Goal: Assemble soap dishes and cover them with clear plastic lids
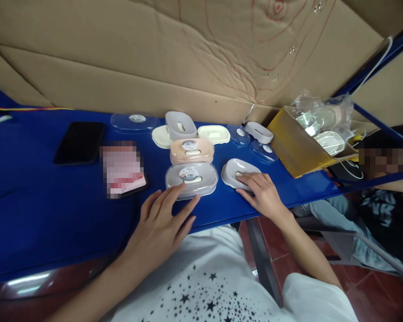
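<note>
My left hand (164, 217) is open, its fingers apart at the front edge of a grey soap dish with a clear labelled lid (208, 176). Under the fingers of my right hand (260, 192) is a grey soap dish without a lid (233, 167); the thumb sits at its front side and the fingers lie on its top. Behind the lidded grey dish stands a peach soap dish (206, 150), also under a clear lid with a round label. Farther back are a tilted grey dish (188, 123), cream trays (214, 134) and another grey dish (260, 133).
Clear lids (134, 123) lie along the back of the blue table (70, 210). A black phone (79, 143) and a blurred pink item (122, 167) are at left. At right stands a cardboard box (289, 147) with bagged dishes. A person (379, 210) sits beyond it.
</note>
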Available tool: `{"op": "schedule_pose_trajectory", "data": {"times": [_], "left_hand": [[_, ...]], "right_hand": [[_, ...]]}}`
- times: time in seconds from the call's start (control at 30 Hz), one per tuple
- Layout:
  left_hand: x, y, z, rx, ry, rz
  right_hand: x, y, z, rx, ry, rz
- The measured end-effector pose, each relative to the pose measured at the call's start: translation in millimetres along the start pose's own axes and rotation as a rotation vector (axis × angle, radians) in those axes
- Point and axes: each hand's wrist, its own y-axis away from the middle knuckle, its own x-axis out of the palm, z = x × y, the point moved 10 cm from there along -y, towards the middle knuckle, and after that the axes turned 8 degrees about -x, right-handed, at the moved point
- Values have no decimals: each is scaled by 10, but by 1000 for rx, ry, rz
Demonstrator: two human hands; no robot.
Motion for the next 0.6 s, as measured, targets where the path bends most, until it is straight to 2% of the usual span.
{"op": "schedule_pose_trajectory", "data": {"times": [0.17,0.33,0.4,0.5,0.6], "left_hand": [[30,-11,5,-5,0,23],[-57,23,-16,81,163,67],[-125,66,-33,127,223,89],[-137,143,-41,165,260,183],[-133,181,33,127,282,228]], "right_hand": [[-172,206,661,-138,-75,12],[-167,218,1120,-282,-155,-19],[-114,149,1229,-339,-165,-31],[-10,-11,1291,-413,-183,-11],[-10,-252,1146,-421,-272,-48]]}}
